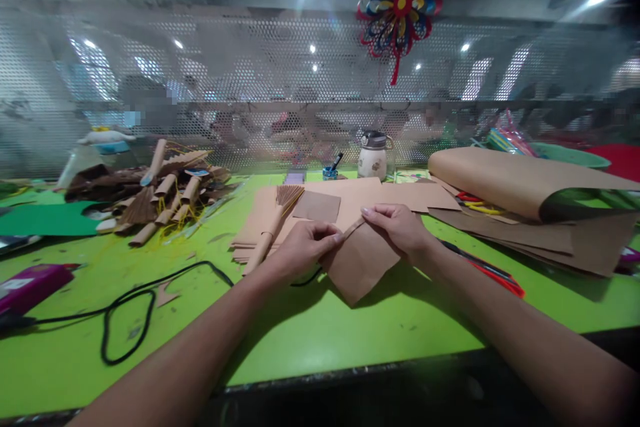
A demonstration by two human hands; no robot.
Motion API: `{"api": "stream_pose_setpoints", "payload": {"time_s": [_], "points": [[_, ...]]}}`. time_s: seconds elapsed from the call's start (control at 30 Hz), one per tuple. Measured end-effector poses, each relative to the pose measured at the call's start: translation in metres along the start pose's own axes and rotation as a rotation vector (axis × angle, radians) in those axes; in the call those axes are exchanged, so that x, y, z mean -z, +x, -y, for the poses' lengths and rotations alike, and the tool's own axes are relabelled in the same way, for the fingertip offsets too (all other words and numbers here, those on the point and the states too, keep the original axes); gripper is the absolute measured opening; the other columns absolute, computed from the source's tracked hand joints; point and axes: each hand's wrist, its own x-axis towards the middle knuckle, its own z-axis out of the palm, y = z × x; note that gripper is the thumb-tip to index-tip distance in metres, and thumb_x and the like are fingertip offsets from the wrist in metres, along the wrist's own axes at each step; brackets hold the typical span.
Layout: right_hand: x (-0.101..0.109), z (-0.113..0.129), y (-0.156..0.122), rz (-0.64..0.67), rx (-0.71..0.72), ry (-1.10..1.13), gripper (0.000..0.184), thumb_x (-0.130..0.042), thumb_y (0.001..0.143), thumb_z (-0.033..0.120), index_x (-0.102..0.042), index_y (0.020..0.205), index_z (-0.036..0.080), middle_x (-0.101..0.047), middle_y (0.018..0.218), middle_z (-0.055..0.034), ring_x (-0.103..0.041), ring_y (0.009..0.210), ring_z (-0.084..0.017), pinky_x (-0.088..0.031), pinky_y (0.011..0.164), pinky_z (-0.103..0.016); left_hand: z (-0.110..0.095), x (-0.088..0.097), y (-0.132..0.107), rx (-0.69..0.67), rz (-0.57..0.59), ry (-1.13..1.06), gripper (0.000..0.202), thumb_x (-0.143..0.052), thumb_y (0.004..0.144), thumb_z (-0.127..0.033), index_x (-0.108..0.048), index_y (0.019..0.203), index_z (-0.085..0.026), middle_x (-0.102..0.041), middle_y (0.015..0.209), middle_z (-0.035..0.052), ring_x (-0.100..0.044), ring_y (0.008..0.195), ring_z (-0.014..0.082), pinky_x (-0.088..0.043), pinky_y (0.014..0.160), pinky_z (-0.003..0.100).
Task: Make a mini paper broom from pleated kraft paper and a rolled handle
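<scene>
Between my two hands a piece of brown kraft paper is held just above the green table, its top edge turned over in a narrow fold. My left hand pinches the fold's left end. At the other end, the thumb and fingers of my right hand grip the same edge. Behind them lies a stack of brown paper sheets, with a small darker paper square on top. A rolled paper handle with a pleated paper fan rests across the stack's left side.
Paper rolls with yellow string are heaped at left, near a black cable and purple box. A red-and-black cutter lies by my right forearm. Large brown sheets stand right; a white bottle stands behind.
</scene>
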Motion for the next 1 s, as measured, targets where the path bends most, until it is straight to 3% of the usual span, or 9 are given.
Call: {"api": "stream_pose_setpoints", "payload": {"time_s": [0.33, 0.53, 0.77, 1.0], "points": [[0.003, -0.002, 0.004, 0.076, -0.017, 0.024, 0.034, -0.077, 0.066, 0.046, -0.067, 0.073, 0.014, -0.062, 0.064, 0.0005, -0.051, 0.054, -0.01, -0.036, 0.051, -0.022, -0.005, 0.001, -0.001, 0.114, -0.026, -0.185, 0.036, -0.07, 0.07, -0.047, -0.059, 0.077, -0.013, -0.055, 0.069, -0.0013, -0.047, 0.062, 0.0103, -0.033, 0.059, 0.023], [0.004, -0.001, 0.002, 0.208, 0.005, -0.012, 0.027, -0.075, 0.073, 0.039, -0.071, 0.084, 0.015, -0.066, 0.074, -0.0017, -0.056, 0.063, -0.011, -0.039, 0.056, -0.021, -0.002, 0.004, 0.0, 0.097, -0.004, -0.176, 0.035, -0.071, 0.071, -0.045, -0.06, 0.078, -0.013, -0.056, 0.07, -0.0001, -0.047, 0.062, 0.0107, -0.033, 0.059, 0.024], [0.006, 0.009, -0.001, 0.136, -0.016, 0.202, 0.035, -0.067, 0.079, 0.049, -0.069, 0.078, 0.015, -0.069, 0.071, -0.0049, -0.06, 0.058, -0.014, -0.047, 0.055, -0.024, -0.004, 0.003, -0.003, 0.052, 0.058, -0.292, 0.031, -0.073, 0.073, -0.038, -0.061, 0.087, -0.014, -0.057, 0.068, -0.0023, -0.047, 0.057, 0.0081, -0.033, 0.056, 0.022], [0.003, 0.016, -0.005, 0.147, -0.042, 0.163, 0.041, -0.065, 0.079, 0.055, -0.069, 0.079, 0.014, -0.069, 0.067, -0.0062, -0.062, 0.059, -0.017, -0.049, 0.054, -0.028, 0.003, 0.006, -0.003, 0.065, 0.103, -0.302, 0.025, -0.071, 0.076, -0.036, -0.064, 0.088, -0.015, -0.061, 0.075, 0.0001, -0.05, 0.062, 0.0093, -0.035, 0.059, 0.023]]}}
